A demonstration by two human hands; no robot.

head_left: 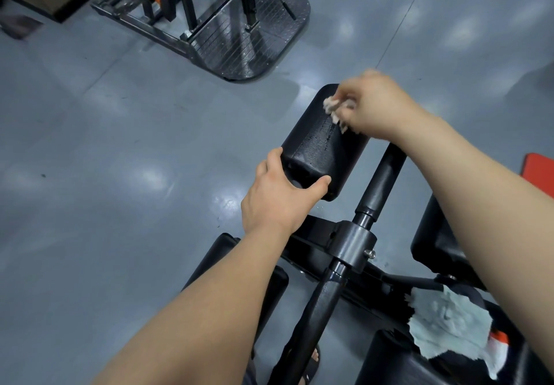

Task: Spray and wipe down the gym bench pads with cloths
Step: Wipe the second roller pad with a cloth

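Where the grey floor point(120, 145) fills the left of my view, a black machine's ribbed footplate point(248, 37) sits at the top, well apart from the work. Next comes my left hand point(278, 196), with the thumb on one side of the near end of the black roller pad point(323, 148) and the fingers wrapped over the other, gripping it. Beneath that forearm lies a flat black pad point(275, 291). The roller pad slants away from me at the end of the bench frame, and small wet specks show on its upper face. At its far end a crumpled pinkish cloth point(335, 109) touches the top surface, pinched in the curled fingers of my right hand point(380, 103), which is somewhat blurred. Just right of the roller pad a black frame tube point(380, 181) runs down into a grey collar point(353, 245). Another black pad point(431, 243) lies under my right forearm. Lower right, a pale green cloth point(446, 321) is spread over the frame, with something white and orange point(499, 345) under its edge — I cannot tell what. A red edge point(539, 172) shows at the far right.
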